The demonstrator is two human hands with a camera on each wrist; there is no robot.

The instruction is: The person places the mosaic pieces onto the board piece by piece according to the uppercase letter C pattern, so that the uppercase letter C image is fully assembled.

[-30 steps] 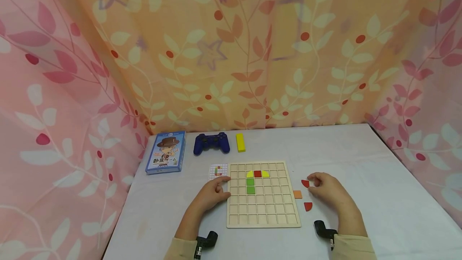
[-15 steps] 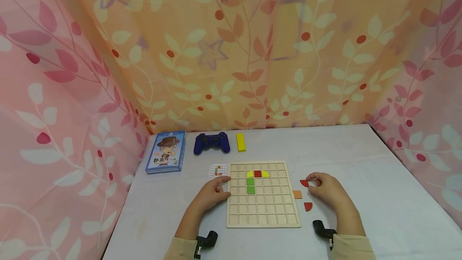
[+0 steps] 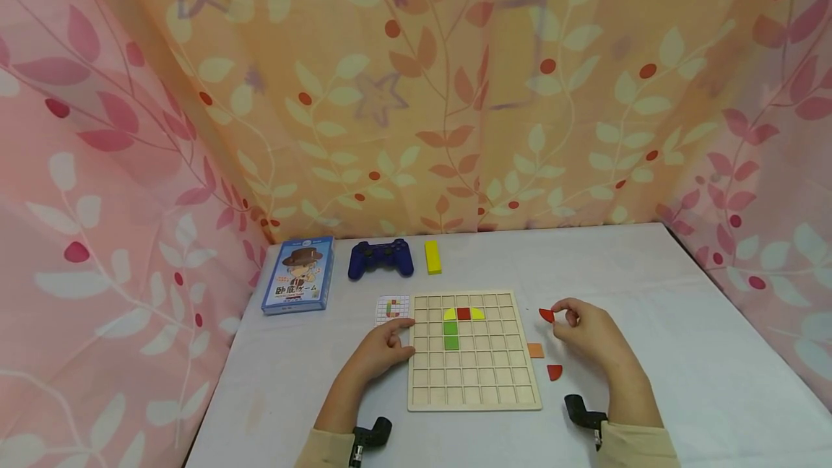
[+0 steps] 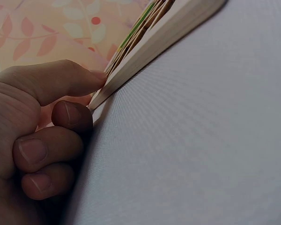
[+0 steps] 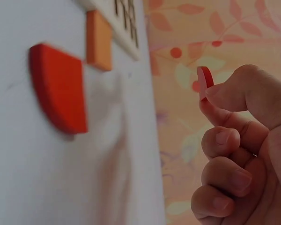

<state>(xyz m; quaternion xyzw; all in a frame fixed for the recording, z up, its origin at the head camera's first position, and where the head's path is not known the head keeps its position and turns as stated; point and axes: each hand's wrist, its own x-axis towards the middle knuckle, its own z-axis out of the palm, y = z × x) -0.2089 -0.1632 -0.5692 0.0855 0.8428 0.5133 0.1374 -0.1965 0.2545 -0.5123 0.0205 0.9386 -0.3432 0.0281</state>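
In the head view a wooden grid board (image 3: pixel 481 376) lies mid-table. Two green squares (image 3: pixel 451 335), a red square (image 3: pixel 464 313) and two yellow quarter-circles (image 3: pixel 477 314) sit in its cells. My left hand (image 3: pixel 375 351) touches the board's left edge with thumb and index finger spread along it; its other fingers are curled in the left wrist view. To the board's right, my right hand (image 3: pixel 594 334) pinches a red quarter-circle piece (image 5: pixel 206 80) between thumb and index finger, above the table. A second red quarter-circle (image 3: pixel 555 372) and an orange square (image 3: pixel 536 350) lie on the table nearby.
A small pattern card (image 3: pixel 393 306) lies by the board's upper left corner. Behind it stand a blue boxed game (image 3: pixel 299 276), a dark blue game controller (image 3: pixel 381 259) and a yellow block (image 3: pixel 432 257). Patterned curtains enclose the table's back and sides.
My right hand has raised its red quarter-circle off the table and shifted it slightly away from me. The left hand and the board stay where they were.
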